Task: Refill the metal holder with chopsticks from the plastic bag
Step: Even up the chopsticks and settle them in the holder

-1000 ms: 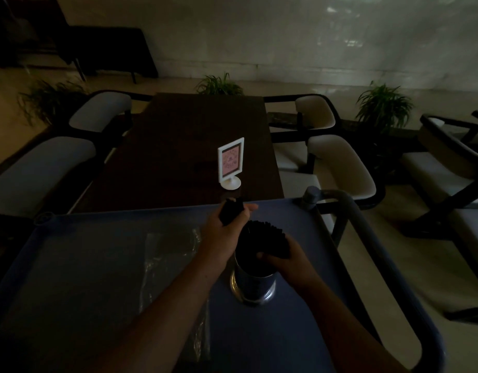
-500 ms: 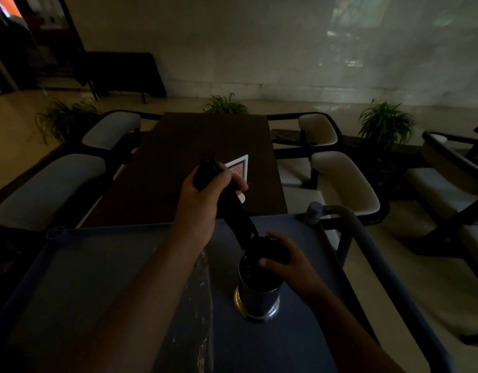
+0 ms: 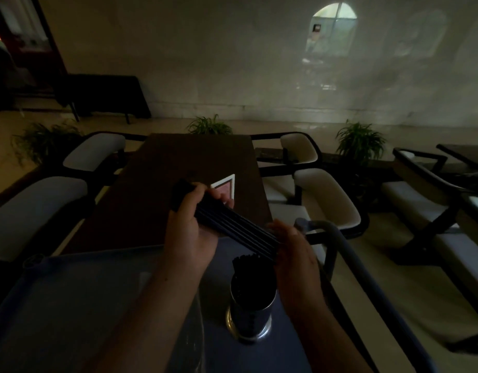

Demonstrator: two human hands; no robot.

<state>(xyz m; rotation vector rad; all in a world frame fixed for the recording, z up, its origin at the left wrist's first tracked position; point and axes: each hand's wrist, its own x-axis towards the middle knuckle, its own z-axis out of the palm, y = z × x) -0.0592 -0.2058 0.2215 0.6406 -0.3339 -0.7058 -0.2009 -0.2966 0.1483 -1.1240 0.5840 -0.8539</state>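
Head view, very dim. We see a bundle of black chopsticks (image 3: 234, 226) held in the air, slanting from upper left down to lower right, above the metal holder (image 3: 250, 309). The left hand (image 3: 190, 232) is wrapped around the upper end of the bundle, fingers curled over it. The right hand (image 3: 293, 251) cups the lower end, fingers closed against the tips. We note the holder stands upright on the blue cart top (image 3: 71, 305), just below the right hand, and is already packed with dark chopsticks sticking up past its rim. The plastic bag (image 3: 194, 335) lies flat on the cart, left of the holder, partly under the left forearm; we cannot tell what is in it. Beyond the cart is a dark table (image 3: 151, 200) with a small white sign stand (image 3: 227, 185), partly hidden by the left hand.
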